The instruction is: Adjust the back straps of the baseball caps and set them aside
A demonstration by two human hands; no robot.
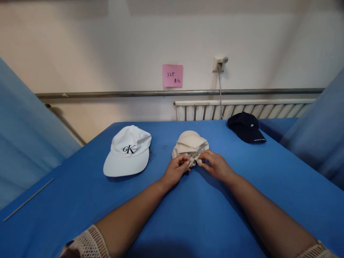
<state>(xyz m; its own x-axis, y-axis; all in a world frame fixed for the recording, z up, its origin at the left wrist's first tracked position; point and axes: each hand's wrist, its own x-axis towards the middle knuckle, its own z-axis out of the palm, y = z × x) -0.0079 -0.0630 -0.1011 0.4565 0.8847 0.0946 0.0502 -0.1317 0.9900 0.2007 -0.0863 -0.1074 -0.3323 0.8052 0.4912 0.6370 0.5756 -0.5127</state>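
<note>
A beige baseball cap (189, 140) lies at the middle of the blue table, its back strap turned toward me. My left hand (177, 168) pinches one end of the strap, at the cap's near left. On the other side, my right hand (215, 164) has its fingertips closed on the strap's other end. A small gap shows between the two strap ends. A white cap with black "CK" letters (127, 150) rests to the left of my left hand. Farther back on the right sits a dark navy cap (245, 127), its brim pointing toward me.
A thin stick (29, 199) lies on the blue table cover (172, 215) at the left. Behind the table are a metal rail (129, 94), a white radiator (242, 107), a plugged-in cord (220, 89) and a pink note (172, 76). Blue curtains (21, 136) hang at both sides.
</note>
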